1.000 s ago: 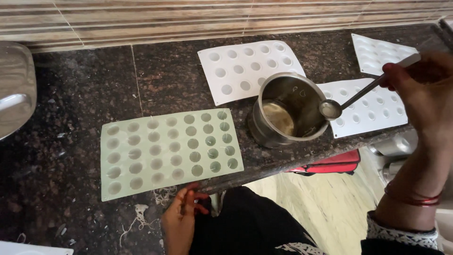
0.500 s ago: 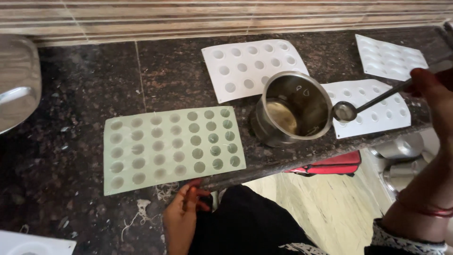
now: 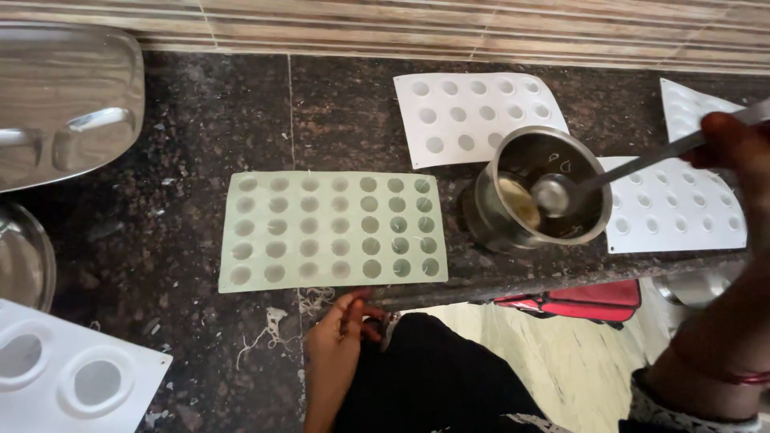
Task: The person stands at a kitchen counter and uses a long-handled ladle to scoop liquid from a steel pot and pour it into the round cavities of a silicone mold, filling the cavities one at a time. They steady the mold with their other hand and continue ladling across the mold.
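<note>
Pale green mould tray (image 3: 333, 231) flat on the dark stone tabletop (image 3: 192, 120). Left hand (image 3: 341, 341) at the tabletop's front edge, fingers loosely curled, holding nothing. Steel pot (image 3: 541, 196) right of the tray. Right hand (image 3: 734, 144) gripping a ladle (image 3: 553, 195), bowl dipped inside the pot.

right hand (image 3: 734, 144) grips spoon (image 3: 553, 195) | in steel pot (image 3: 537, 196) | contents unclear
</note>
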